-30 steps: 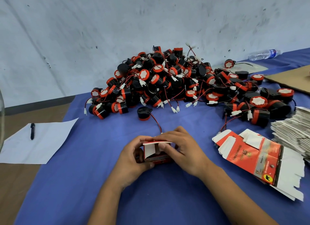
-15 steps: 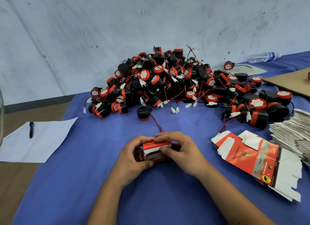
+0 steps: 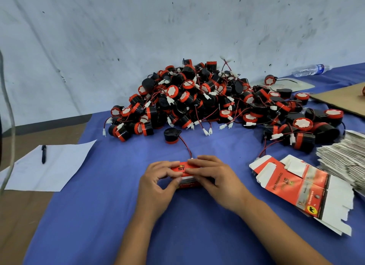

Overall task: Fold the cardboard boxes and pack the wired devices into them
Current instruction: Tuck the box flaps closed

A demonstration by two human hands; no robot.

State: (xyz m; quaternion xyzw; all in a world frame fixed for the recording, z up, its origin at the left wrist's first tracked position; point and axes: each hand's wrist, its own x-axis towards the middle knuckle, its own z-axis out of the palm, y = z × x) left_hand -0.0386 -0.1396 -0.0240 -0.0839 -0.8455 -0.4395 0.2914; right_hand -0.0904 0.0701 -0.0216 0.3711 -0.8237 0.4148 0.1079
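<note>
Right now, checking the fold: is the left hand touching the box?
Touching. The head view shows the left hand with its fingers curled on the red box, thumb against its front.

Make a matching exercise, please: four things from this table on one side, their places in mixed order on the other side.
1. pen
2. water bottle
3. small red box
4. lone black device

A. held between both hands
B. lying on the white paper
C. far right, by the wall
D. in front of the pile, apart from it

Pairs: 1-B, 2-C, 3-A, 4-D
</note>
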